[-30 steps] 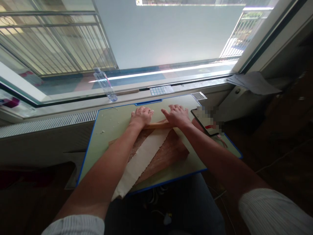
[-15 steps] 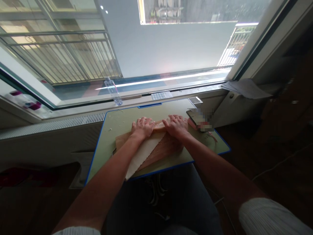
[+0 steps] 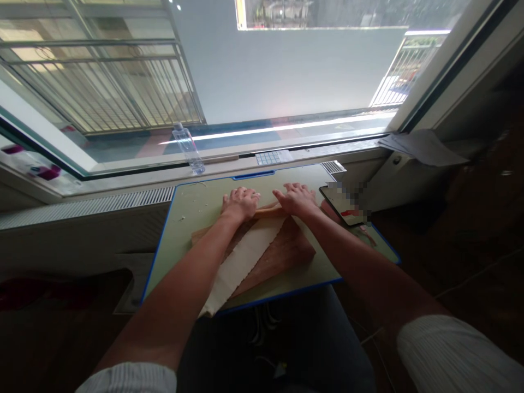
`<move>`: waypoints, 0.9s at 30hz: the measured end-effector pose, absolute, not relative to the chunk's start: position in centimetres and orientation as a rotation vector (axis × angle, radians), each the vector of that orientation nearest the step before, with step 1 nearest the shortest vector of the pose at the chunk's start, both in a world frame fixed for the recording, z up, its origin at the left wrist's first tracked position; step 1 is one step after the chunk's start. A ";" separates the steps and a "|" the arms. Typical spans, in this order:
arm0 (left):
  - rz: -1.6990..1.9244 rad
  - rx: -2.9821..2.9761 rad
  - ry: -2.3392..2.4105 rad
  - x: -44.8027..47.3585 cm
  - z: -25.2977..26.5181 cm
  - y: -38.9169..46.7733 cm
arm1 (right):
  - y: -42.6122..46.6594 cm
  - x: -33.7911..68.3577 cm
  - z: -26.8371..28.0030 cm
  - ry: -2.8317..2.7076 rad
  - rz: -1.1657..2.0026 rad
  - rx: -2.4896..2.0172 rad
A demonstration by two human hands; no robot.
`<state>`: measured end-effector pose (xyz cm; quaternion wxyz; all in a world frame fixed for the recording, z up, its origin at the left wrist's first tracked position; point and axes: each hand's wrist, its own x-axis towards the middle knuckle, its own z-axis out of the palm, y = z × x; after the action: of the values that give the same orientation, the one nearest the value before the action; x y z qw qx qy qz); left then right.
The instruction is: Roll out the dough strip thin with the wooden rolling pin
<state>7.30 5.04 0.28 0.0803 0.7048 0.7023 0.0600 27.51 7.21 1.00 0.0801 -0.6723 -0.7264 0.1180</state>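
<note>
A wooden rolling pin (image 3: 268, 212) lies across the far end of a long, pale strip of dough (image 3: 249, 252). My left hand (image 3: 240, 202) presses on the pin's left end, fingers curled over it. The pin's right end is under my right hand (image 3: 298, 197), with the thumb toward the middle. Beneath the dough is a brown wooden board (image 3: 282, 256), turned at an angle. The dough's near end hangs past the board and over the table's front edge, partly behind my left forearm.
The small green table (image 3: 184, 229) has a blue rim. A stand with a phone (image 3: 341, 206), partly pixelated, is on its right side. Dough crumbs (image 3: 181, 218) dot the left. A clear plastic bottle (image 3: 189, 150) and a white keypad-like object (image 3: 273, 158) rest on the windowsill.
Both hands and the rolling pin have shifted slightly away from me along the dough. More of the strip and of the board's right side shows. The camera view has shifted slightly.
</note>
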 end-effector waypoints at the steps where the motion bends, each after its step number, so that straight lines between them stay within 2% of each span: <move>1: 0.182 2.115 2.111 7.3 0.4 5.5 | 7.8 27.4 1.0 -2.175 0.350 -2.004; 14: 0.253 2.137 2.152 7.3 0.7 7.0 | 9.8 26.8 0.6 -2.121 0.265 -1.980; 21: 0.220 2.123 2.073 7.7 0.4 3.2 | 5.3 27.4 0.7 -2.101 0.241 -2.018; 27: 0.169 2.116 2.075 8.8 0.7 -2.4 | -1.2 28.6 -0.8 -2.167 -0.057 -1.866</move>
<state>8.82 -2.44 0.68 0.0865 0.7103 0.6963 0.0568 28.56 -1.16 -0.80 0.1404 -0.6459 -0.7502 -0.0197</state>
